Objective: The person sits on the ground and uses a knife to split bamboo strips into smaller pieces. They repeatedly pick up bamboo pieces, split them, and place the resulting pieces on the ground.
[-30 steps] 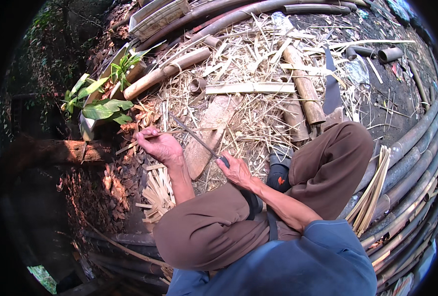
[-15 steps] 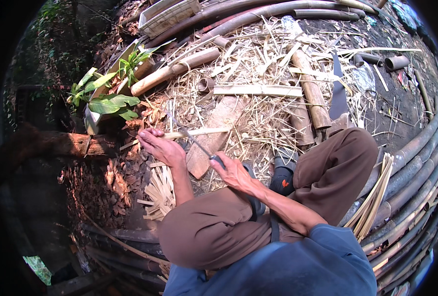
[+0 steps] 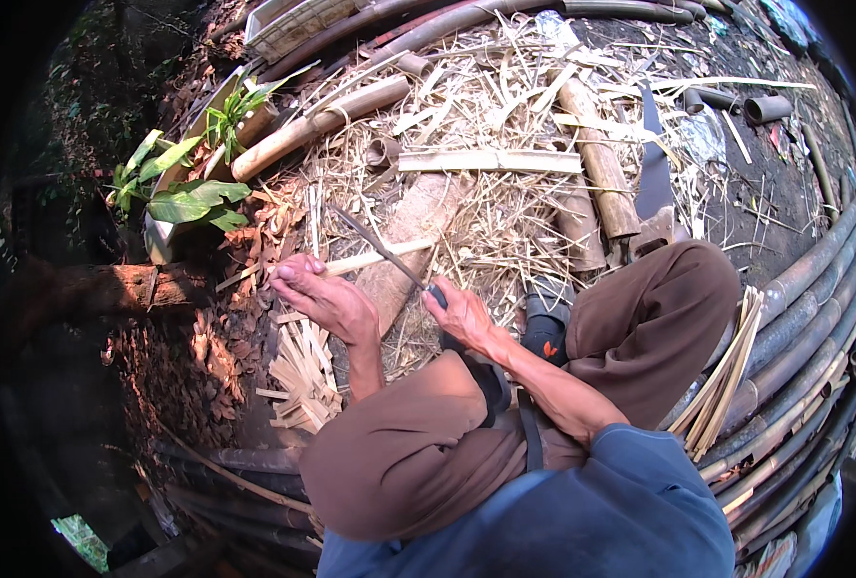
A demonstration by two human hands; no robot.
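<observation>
A seated person works a knife against a thin bamboo strip above ground littered with bamboo scraps.

Head view, looking down: the left hand [image 3: 324,301] is closed on one end of a pale bamboo strip [image 3: 381,256], which runs to the right, held just over the ground. The right hand [image 3: 463,313] is wrapped around a knife [image 3: 381,253]; its handle is hidden in the fist, and the narrow dark blade slants up to the left, crossing the strip. Whether the edge bites in is hard to make out. A pile of short cut slats [image 3: 302,378] lies below the left hand. Brown trouser knees hide the ground beneath. Long bamboo poles [image 3: 813,318] curve along the right rim, cut off by it.
</observation>
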